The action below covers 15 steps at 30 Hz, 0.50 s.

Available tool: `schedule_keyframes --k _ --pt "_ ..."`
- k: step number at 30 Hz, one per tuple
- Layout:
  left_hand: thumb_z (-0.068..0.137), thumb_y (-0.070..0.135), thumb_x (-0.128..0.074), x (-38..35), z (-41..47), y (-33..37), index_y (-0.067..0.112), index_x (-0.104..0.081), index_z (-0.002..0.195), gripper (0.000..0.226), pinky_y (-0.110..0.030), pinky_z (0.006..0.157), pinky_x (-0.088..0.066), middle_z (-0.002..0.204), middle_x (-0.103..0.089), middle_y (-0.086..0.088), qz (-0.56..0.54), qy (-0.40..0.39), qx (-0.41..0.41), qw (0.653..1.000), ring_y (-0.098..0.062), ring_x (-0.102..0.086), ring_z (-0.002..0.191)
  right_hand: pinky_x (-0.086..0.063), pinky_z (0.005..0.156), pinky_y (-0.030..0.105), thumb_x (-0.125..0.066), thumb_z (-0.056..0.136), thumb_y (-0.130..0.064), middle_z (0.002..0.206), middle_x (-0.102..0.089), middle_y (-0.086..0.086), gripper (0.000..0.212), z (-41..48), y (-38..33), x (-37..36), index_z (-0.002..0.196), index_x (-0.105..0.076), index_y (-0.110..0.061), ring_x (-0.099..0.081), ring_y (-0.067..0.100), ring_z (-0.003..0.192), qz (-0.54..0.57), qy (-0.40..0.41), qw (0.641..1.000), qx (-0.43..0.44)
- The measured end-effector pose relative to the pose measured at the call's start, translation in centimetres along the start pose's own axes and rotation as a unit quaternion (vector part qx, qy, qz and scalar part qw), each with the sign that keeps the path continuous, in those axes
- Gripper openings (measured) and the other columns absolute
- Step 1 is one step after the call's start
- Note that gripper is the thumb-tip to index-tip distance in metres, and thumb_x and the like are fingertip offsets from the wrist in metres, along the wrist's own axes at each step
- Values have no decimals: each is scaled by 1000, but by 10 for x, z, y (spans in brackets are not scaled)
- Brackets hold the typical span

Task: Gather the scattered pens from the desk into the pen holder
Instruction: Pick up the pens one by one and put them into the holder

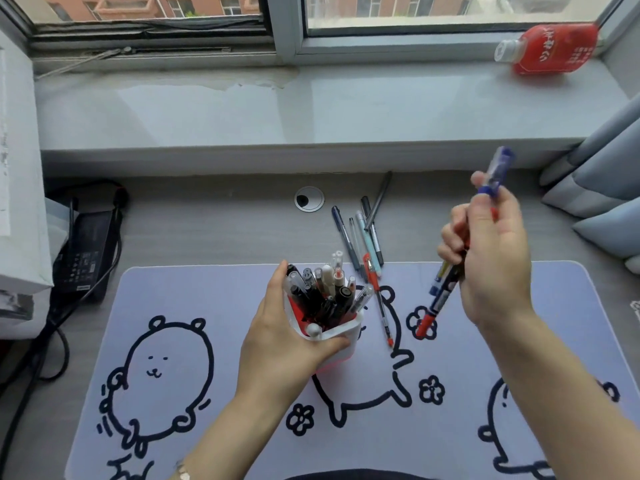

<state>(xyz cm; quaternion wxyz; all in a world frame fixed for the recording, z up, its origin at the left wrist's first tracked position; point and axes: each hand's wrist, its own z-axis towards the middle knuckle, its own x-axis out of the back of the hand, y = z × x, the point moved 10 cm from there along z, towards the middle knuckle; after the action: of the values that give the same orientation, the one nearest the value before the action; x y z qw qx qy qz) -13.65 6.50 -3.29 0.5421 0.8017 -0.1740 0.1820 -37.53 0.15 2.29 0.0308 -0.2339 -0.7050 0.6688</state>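
A white pen holder (341, 332) with a red inside stands on the lilac desk mat (214, 292), tilted and packed with several pens. My left hand (287, 344) grips its near side. My right hand (491, 258) is raised to the right of it, closed on a bundle of markers (438, 296); a blue cap sticks up and a red tip points down. Several loose pens (363, 233) lie in a cluster on the desk behind the holder. A red pen (379, 299) lies across the mat edge just right of the holder.
A black power brick (86, 251) with cables sits at the left by a white box (17, 168). A cable grommet (309, 199) is set in the desk. A red bottle (550, 48) lies on the windowsill. Grey curtains (599, 174) hang at the right.
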Motion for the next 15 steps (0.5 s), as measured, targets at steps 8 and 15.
schedule_keyframes --k 8,15 --pt "49 46 -84 -15 -7 21 48 -20 134 106 -22 90 -37 118 -44 26 20 -22 -34 999 5 -39 108 -43 58 25 -33 98 -25 71 -48 -4 13 -71 -24 -61 105 -43 -30 -44 11 57 -17 -117 960 254" --pt "52 37 -84 -7 -10 13 46 -22 134 103 -20 79 -41 121 -53 16 6 0 -5 1000 11 -51 87 -50 86 29 -38 95 -33 84 -56 -13 8 -85 25 -68 96 -46 -30 -64 11 81 -34 -227 960 161"
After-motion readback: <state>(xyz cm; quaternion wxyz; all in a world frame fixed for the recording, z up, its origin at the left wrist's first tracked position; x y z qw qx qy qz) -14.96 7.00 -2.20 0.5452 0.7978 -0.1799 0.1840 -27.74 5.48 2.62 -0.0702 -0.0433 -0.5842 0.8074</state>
